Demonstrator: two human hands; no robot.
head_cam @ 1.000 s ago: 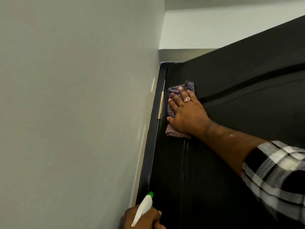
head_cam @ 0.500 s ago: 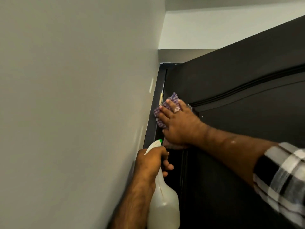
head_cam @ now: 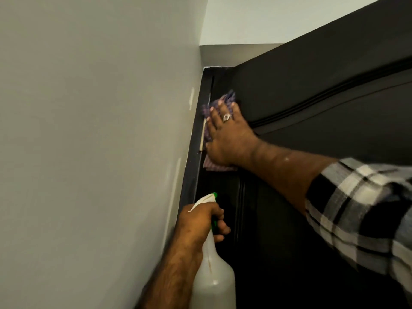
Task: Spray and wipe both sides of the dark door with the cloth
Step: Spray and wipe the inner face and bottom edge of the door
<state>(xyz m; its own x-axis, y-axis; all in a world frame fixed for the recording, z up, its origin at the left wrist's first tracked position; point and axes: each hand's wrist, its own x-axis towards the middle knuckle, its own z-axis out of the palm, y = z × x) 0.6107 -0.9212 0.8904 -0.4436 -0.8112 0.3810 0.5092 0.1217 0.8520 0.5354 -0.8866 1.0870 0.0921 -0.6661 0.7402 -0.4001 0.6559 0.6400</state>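
The dark door (head_cam: 312, 97) fills the right side of the view, hinged at its left edge. My right hand (head_cam: 227, 134), with a ring on one finger, presses a purple checked cloth (head_cam: 225, 100) flat against the door's upper left corner, fingers straight. The cloth shows above and below the hand, next to the brass hinge (head_cam: 202, 139). Lower down, my left hand (head_cam: 200, 221) grips the neck of a white spray bottle (head_cam: 214, 270) with a green nozzle tip, pointing up toward the door's hinge side.
A pale grey wall (head_cam: 100, 130) runs along the left, meeting the black door frame (head_cam: 189, 179). The ceiling (head_cam: 278, 16) shows above the door's top edge. A raised moulding groove (head_cam: 323, 101) crosses the door panel.
My left hand rose with the spray bottle into view, then dropped slightly. My right hand slid the cloth left toward the hinge and then a little upward.
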